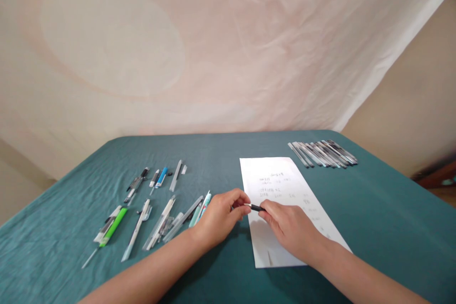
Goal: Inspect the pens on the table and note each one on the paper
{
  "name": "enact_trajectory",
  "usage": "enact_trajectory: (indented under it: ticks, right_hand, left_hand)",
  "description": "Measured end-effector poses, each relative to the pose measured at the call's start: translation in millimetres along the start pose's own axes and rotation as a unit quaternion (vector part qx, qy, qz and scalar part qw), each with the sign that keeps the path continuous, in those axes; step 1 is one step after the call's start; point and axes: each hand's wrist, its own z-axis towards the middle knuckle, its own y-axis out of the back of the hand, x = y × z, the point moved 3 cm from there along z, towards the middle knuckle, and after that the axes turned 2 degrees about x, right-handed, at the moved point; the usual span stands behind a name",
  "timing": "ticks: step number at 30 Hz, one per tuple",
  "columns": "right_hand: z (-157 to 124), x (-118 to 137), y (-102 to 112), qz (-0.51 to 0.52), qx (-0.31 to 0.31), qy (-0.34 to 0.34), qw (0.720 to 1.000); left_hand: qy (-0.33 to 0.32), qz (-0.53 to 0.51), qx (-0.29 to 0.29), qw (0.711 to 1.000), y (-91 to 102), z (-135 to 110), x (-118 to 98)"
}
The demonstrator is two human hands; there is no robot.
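Note:
Both hands meet over the left edge of a white sheet of paper (285, 242) with rows of handwriting. My right hand (290, 228) pinches a pen (257, 207) whose black part shows between the two hands. At the pen's other end, thumb and fingers of my left hand (223, 213) close on its tip; what exactly they pinch there is hidden. Just left of that hand lie several loose pens and pen parts, among them mint-green pieces (204, 205) partly covered by my left hand and forearm.
A green cloth covers the table (213, 152). At the back right, a row of pens (322, 153) lies side by side. On the left are a bright green pen barrel (113, 228), a blue one (161, 176), and clear tubes (175, 175). A pale curtain (213, 57) hangs behind.

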Motion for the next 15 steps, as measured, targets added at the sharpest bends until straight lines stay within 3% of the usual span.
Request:
enact_trajectory:
  ticks: [6,12,15]
  right_hand:
    - [-0.3,0.3,-1.7,-0.011,0.003,0.001,1.000]
    - [0.2,-0.1,-1.0,-0.013,0.001,-0.003,1.000]
    - [0.0,0.0,-1.9,-0.012,0.003,0.000,1.000]
  left_hand:
    - [0.007,0.048,0.028,0.998,-2.8,-1.1,2.1]
    - [0.002,0.020,-0.001,1.000,-1.4,-0.1,2.5]
    - [0.015,0.043,0.026,0.999,-2.7,0.5,2.8]
